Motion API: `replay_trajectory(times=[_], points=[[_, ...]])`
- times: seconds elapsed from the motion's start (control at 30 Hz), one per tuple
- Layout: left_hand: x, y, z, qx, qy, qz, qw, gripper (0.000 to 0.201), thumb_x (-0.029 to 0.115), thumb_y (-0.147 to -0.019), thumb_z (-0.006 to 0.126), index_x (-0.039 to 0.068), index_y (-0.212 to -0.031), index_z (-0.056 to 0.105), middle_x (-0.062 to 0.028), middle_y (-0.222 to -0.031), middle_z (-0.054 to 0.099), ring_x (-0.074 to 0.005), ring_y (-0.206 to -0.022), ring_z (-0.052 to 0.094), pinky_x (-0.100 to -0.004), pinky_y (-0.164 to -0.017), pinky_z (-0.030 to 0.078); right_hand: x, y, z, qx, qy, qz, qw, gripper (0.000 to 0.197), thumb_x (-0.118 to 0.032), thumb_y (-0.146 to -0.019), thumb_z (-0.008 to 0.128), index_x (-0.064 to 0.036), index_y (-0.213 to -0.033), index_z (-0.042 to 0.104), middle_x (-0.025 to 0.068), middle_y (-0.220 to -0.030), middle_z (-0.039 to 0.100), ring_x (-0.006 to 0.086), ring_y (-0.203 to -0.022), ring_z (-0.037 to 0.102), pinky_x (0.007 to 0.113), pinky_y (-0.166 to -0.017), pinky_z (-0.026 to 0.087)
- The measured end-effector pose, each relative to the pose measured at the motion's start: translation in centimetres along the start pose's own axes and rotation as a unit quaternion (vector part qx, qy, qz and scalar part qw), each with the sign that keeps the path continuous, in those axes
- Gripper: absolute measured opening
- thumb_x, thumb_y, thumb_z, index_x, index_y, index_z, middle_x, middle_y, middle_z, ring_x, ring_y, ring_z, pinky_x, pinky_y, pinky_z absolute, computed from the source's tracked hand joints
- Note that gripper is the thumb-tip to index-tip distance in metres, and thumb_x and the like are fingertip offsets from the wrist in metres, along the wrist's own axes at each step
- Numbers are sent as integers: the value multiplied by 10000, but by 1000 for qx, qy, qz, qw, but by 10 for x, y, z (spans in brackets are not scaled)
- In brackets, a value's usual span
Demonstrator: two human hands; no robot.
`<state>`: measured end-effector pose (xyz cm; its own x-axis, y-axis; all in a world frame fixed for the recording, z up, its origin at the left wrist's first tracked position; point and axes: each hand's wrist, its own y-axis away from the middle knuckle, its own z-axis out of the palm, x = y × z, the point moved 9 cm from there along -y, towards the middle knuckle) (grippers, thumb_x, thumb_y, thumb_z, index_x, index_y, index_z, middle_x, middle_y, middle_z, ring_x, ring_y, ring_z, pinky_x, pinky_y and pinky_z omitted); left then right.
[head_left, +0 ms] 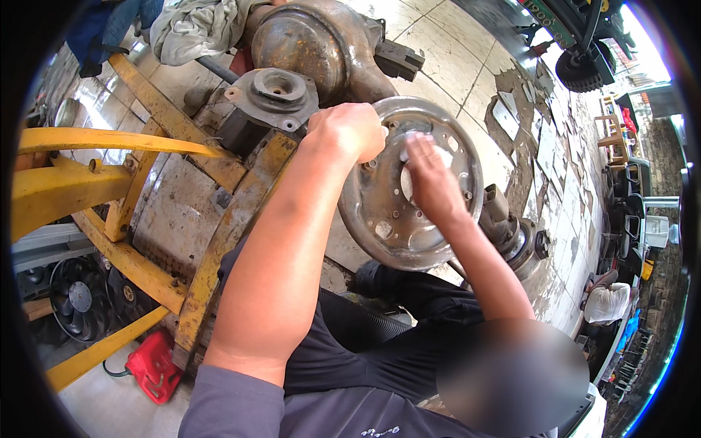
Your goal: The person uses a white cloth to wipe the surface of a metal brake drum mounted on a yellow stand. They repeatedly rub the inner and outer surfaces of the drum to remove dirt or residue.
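By its look, the step in hand is a wipe-down, and the next stroke would call for one hand to steady the work while the other presses evenly and skirts the openings. Largest here is the yellow frame at left, hard bars with paint scuffed and grimed, browning along the edges. Beyond it the axle housing swells into a smooth, rounded bulge, mottled rust-brown over dull metal. Next in size comes the round metal plate, the piece being worked on, in front of the person and just right of the frame: a shallow dish with a rolled rim, a worn grey-brown sheen and holes both round and oval; whether it is fastened to the housing is hidden. The left hand is curled at its upper left rim, but I cannot tell whether that grip pinches the metal. The right hand, blurred, lies over the plate's face with fingers straight and close together; whether its grip pinches or merely presses the soft, crumpled white cloth beneath, I cannot tell.
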<state>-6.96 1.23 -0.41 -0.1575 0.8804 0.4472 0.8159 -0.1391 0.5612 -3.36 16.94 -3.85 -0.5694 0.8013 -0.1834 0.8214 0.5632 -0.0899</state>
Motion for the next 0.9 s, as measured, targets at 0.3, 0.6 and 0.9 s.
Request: replay_trajectory(times=[0.3, 0.6, 0.9], points=[[-5, -1, 2, 8, -3, -3, 1000, 439, 339, -1007, 517, 1, -1271, 613, -203, -1311, 627, -341, -1235, 590, -443, -1051, 464, -20, -1, 1, -16, -35, -62, 997, 458, -69, -986, 517, 55, -1424, 466, 257, -1476, 480, 400, -1434, 389, 443, -1197, 330], [-2, -3, 2, 11, -10, 2, 1000, 440, 336, -1001, 520, 4, -1277, 608, -207, -1314, 625, -342, -1241, 586, -442, -1058, 460, 25, -2, -3, 34, -6, 31, 999, 448, -135, -999, 543, 21, -1415, 486, 236, -1492, 470, 390, -1423, 405, 456, -1179, 344], [0, -4, 3, 11, -11, 2, 1000, 437, 335, -1002, 519, 10, -1280, 608, -200, -1318, 624, -343, -1243, 583, -447, -1049, 465, 37, -3, 3, 42, -2, 91, 995, 481, -134, -988, 555, 28, -1432, 467, 253, -1499, 456, 379, -1432, 399, 456, -1202, 313]])
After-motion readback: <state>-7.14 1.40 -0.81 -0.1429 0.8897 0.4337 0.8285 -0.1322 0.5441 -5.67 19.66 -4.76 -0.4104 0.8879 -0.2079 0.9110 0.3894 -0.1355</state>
